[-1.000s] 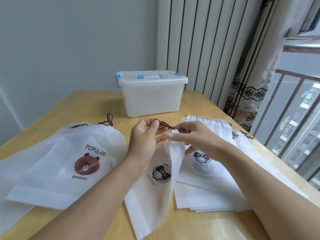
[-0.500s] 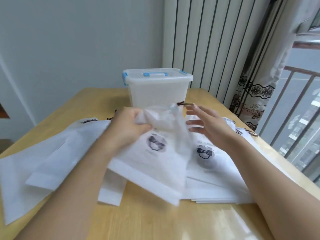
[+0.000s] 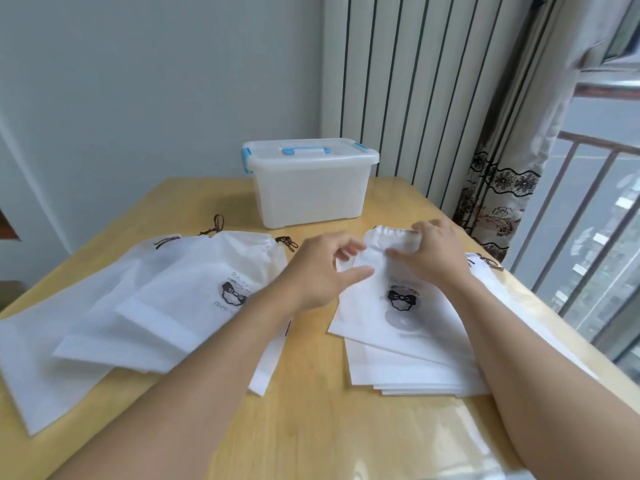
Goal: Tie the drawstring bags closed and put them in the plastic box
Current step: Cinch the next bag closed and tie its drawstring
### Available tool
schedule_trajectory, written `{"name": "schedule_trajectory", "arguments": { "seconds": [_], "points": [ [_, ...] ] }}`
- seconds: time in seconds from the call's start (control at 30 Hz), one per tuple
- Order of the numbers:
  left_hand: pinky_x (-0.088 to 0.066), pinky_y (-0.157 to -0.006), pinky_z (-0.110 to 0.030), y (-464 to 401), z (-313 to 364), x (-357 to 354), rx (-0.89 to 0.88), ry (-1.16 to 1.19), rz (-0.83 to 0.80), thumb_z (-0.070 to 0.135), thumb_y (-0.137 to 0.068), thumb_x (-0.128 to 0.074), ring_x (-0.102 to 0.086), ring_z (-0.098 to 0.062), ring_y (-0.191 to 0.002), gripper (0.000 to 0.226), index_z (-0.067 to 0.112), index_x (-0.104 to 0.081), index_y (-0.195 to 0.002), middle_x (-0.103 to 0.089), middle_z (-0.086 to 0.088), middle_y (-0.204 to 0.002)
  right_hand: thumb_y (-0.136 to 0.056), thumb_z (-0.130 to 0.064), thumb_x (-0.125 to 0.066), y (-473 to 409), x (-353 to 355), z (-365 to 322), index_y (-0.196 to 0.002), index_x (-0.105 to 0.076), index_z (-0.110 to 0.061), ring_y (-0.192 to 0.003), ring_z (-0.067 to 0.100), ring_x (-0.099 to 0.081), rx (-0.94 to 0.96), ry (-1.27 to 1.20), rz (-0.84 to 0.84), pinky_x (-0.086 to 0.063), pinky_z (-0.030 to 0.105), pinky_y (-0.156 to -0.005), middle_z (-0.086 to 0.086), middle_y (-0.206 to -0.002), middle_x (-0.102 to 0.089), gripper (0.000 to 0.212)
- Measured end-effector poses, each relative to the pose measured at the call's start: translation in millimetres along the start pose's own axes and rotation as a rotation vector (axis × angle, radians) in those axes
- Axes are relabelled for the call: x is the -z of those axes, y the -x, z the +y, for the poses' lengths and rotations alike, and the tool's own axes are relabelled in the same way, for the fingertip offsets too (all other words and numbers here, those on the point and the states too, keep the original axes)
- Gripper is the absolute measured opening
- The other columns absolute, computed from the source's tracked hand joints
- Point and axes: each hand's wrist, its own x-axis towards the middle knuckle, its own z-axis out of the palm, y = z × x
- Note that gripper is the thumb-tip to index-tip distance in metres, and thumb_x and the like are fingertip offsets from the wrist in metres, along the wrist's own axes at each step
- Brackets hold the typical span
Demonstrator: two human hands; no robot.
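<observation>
Translucent lidded plastic box (image 3: 311, 192) at back centre of pale wooden counter (image 3: 311, 410). Fanned pile of white fabric drawstring bags (image 3: 166, 306) front-left of box. Stack of flat white drawstring bags (image 3: 408, 341) front-right. Both hands, left (image 3: 322, 275) and right (image 3: 433, 251), over right stack's top end. Patterned curtain (image 3: 495, 188) behind counter, right.
</observation>
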Motion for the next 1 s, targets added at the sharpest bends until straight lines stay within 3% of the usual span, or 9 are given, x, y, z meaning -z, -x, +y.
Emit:
{"name": "schedule_trajectory", "arguments": {
  "seconds": [0.13,0.3,0.43,0.53,0.63,0.73,0.8,0.87,1.0],
  "points": [
    [-0.05,-0.078,-0.019,-4.3,-27.1,-15.7,0.12,0.24,0.186,0.037,-0.086,-0.074,-0.067,-0.002,-0.088,0.023,0.027,-0.068,-0.106,-0.069,0.013,-0.1,-0.074,-0.047,-0.085,-6.2,4.8,3.8,-0.105,-0.063,-0.016,-0.099,0.026,-0.055,0.011,-0.214,0.031,-0.04,0.035,-0.076,0.005,-0.103,-0.059,0.049],
    [-0.053,-0.091,-0.025,-6.9,-29.8,-3.8,0.144,0.383,0.229,0.034,-0.084,-0.078,-0.067,-0.004,-0.102,0.041,0.023,-0.062,-0.12,-0.067,0.006,-0.113,-0.08,-0.032,-0.084,-7.5,40.5,5.0,-0.084,-0.063,-0.019,-0.094,0.022,-0.058,0.187,-0.326,0.132,-0.04,0.032,-0.075,0.002,-0.099,-0.064,0.025],
    [-0.046,-0.088,-0.011,-4.5,-16.2,4.6,0.127,0.456,0.192,0.051,-0.073,-0.079,-0.059,0.003,-0.112,0.073,0.019,-0.054,-0.134,-0.061,0.009,-0.123,-0.083,-0.026,-0.075,5.5,69.2,-4.6,-0.078,-0.059,-0.014,-0.064,0.009,-0.059,0.356,-0.861,-0.121,-0.045,0.023,-0.061,-0.007,-0.073,-0.068,0.021],
    [-0.046,-0.088,-0.015,-0.8,0.1,21.7,0.185,0.7,-0.032,0.069,-0.077,-0.061,-0.059,-0.002,-0.113,0.065,0.028,-0.06,-0.127,-0.065,0.015,-0.117,-0.093,-0.015,-0.062,12.0,77.7,-13.4,-0.085,-0.056,-0.01,-0.061,0.012,-0.062,0.297,-1.309,-0.284,-0.051,0.022,-0.055,0.0,-0.073,-0.068,0.011],
    [-0.044,-0.107,-0.042,6.5,-0.1,31.7,0.229,0.834,-0.275,0.071,-0.07,-0.072,-0.054,-0.016,-0.13,0.082,0.03,-0.055,-0.138,-0.062,0.007,-0.136,-0.098,-0.017,-0.059,15.7,59.8,-23.5,-0.091,-0.057,-0.006,-0.058,0.007,-0.059,0.233,-1.148,-0.377,-0.047,0.018,-0.053,-0.004,-0.071,-0.066,0.013],
    [-0.039,-0.109,-0.035,10.9,2.2,31.9,0.382,0.691,-0.377,0.075,-0.073,-0.066,-0.059,-0.006,-0.123,0.069,0.037,-0.06,-0.13,-0.067,0.014,-0.126,-0.092,-0.045,-0.07,21.4,26.4,-32.9,-0.093,-0.065,-0.009,-0.063,0.019,-0.043,0.256,-0.804,-0.55,-0.032,0.036,-0.051,0.007,-0.074,-0.055,0.036],
    [-0.043,-0.099,-0.024,9.7,6.0,27.3,0.429,0.565,-0.264,0.074,-0.082,-0.057,-0.065,0.006,-0.102,0.045,0.041,-0.068,-0.111,-0.072,0.022,-0.105,-0.096,-0.042,-0.067,27.2,18.1,-40.1,-0.098,-0.07,-0.008,-0.059,0.019,-0.042,0.246,-0.762,-0.617,-0.03,0.033,-0.047,0.01,-0.073,-0.054,0.034],
    [-0.05,-0.097,-0.03,5.9,-0.5,21.3,0.418,0.525,-0.094,0.057,-0.091,-0.06,-0.071,-0.008,-0.097,0.035,0.028,-0.074,-0.104,-0.076,0.009,-0.101,-0.099,-0.031,-0.065,27.8,18.5,-42.7,-0.103,-0.07,-0.004,-0.058,0.015,-0.052,0.263,-0.812,-0.622,-0.037,0.024,-0.05,0.01,-0.075,-0.062,0.028],
    [-0.055,-0.091,-0.043,1.2,-9.8,16.4,0.302,0.7,0.226,0.013,-0.094,-0.066,-0.07,-0.03,-0.097,0.012,0.008,-0.071,-0.103,-0.074,-0.014,-0.108,-0.085,-0.046,-0.075,22.2,30.2,-32.8,-0.111,-0.071,-0.018,-0.081,0.025,-0.058,0.194,-0.885,-0.637,-0.043,0.034,-0.066,0.024,-0.093,-0.064,0.038]
  ]
}}
